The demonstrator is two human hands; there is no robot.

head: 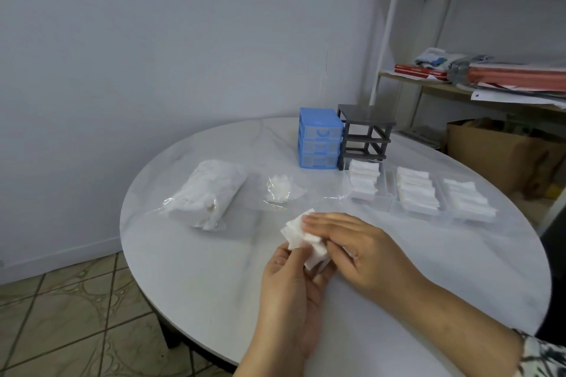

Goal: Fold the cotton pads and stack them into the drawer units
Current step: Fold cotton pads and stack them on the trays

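Observation:
Both hands hold white cotton pads (298,231) just above the round white table (199,269). My left hand (294,288) grips them from below, thumb on top. My right hand (352,246) lies over their right side with the fingers stretched out across them. Behind stand a blue drawer unit (320,138) with its drawers in and an empty dark grey drawer frame (364,135). Three clear drawers (386,194) sit out on the table to the right, each filled with stacked folded pads (364,182).
A full plastic bag of pads (211,193) lies at the left, and a nearly empty bag (280,190) sits beside it. Right of the table stand a shelf with papers (490,76) and a cardboard box (502,153). Tiled floor lies at the lower left.

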